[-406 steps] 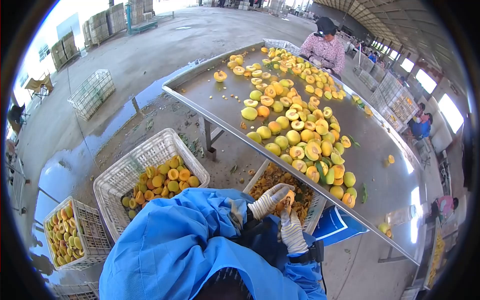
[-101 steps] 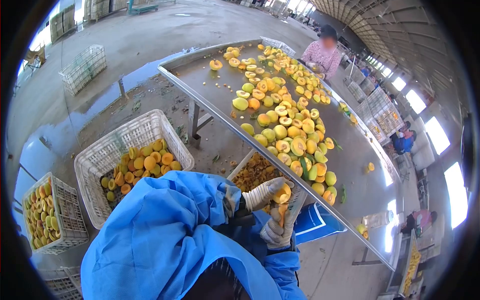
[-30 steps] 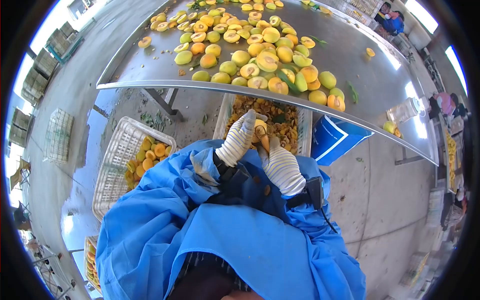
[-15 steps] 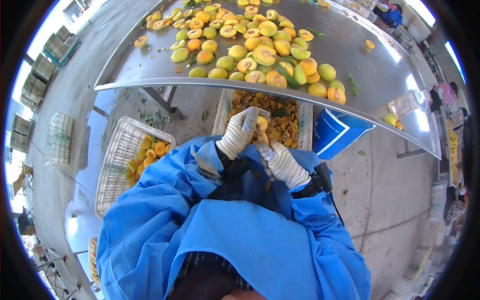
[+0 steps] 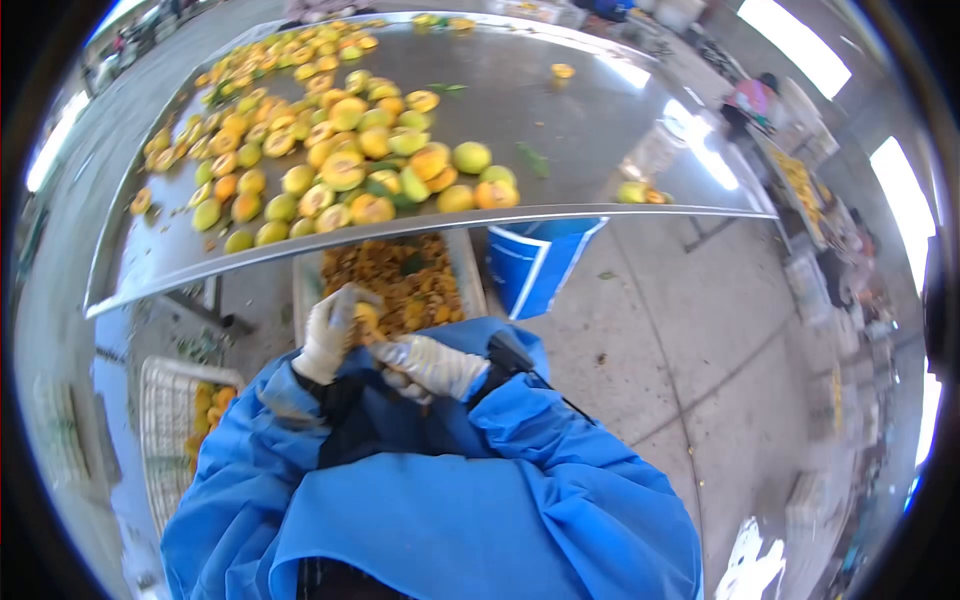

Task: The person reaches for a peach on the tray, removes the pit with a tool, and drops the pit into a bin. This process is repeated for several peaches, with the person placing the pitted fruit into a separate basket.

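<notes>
In a striped, whitish work glove, my left hand [image 5: 335, 335] is closed around a yellow-orange apricot [image 5: 367, 318] in front of my chest. My right hand [image 5: 432, 366], gloved too, is closed close against it; what its fingers hold is blurred and hidden. Both hands are over my blue apron, just above the near end of a white crate [image 5: 472, 280] full of brown-orange apricot scraps [image 5: 390, 275]. Beyond them, whole and halved apricots [image 5: 345, 170] are heaped on a metal table [image 5: 500, 110].
A blue bin [image 5: 535, 265] stands under the table edge, right of the scrap crate. At my left, a white basket [image 5: 165, 430] holds apricots. A clear container [image 5: 655, 150] sits on the table's right side. A person in pink [image 5: 755, 97] is farther off at right.
My view has swung to the right, so table, crate and hands appear farther left. Both hands remain together at the apricot, left hand still around it.
</notes>
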Action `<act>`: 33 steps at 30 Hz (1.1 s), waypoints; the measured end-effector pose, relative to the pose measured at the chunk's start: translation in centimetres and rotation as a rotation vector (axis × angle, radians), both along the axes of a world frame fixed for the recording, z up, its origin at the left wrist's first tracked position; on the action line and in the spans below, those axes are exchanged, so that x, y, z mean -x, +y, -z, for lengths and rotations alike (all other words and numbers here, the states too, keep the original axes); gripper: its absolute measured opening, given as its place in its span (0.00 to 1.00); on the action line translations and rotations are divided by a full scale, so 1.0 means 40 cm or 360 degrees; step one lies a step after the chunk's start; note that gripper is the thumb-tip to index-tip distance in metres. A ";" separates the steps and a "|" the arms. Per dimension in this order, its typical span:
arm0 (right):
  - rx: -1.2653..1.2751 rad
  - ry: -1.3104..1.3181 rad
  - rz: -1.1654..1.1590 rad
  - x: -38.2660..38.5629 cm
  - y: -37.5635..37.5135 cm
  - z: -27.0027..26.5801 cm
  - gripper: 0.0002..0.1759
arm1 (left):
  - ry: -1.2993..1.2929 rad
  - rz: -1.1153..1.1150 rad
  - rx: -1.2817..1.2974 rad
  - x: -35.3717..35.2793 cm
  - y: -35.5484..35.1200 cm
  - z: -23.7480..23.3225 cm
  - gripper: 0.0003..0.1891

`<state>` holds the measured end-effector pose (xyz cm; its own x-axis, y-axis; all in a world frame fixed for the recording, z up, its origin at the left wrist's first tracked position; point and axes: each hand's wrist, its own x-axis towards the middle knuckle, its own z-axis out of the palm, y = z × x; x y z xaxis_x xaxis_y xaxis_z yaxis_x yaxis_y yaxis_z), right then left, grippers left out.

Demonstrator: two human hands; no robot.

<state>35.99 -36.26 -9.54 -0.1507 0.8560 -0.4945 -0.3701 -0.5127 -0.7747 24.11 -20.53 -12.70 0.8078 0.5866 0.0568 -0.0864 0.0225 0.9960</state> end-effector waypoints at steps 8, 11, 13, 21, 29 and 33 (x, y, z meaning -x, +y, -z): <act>-0.0066 -0.0830 -0.0211 -0.002 0.026 0.021 0.24 | 0.0191 -0.0021 0.0041 -0.003 0.002 0.034 0.26; -0.0441 -0.0927 0.0107 0.023 0.036 0.070 0.24 | -0.0136 -0.0233 0.0129 -0.034 -0.034 -0.030 0.26; -0.0428 -0.0678 0.0144 0.023 0.056 0.116 0.23 | -0.0222 -0.0267 0.0261 -0.040 -0.039 -0.041 0.26; -0.0090 0.0444 0.0006 0.012 0.013 0.002 0.27 | -0.0123 -0.0118 0.0193 -0.005 -0.016 -0.024 0.24; -0.0039 0.0617 0.0071 0.024 -0.004 -0.031 0.26 | -0.0167 0.0210 0.0537 -0.001 0.000 -0.032 0.24; -0.0070 0.0838 0.0092 0.017 0.000 -0.034 0.22 | -0.0253 0.0068 0.0418 -0.010 -0.017 -0.054 0.24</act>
<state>35.32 -36.27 -8.19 -0.3209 0.8885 -0.3280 -0.7416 -0.4511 -0.4965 24.52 -21.21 -10.53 0.8252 0.5637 0.0354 -0.2343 0.2845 0.9296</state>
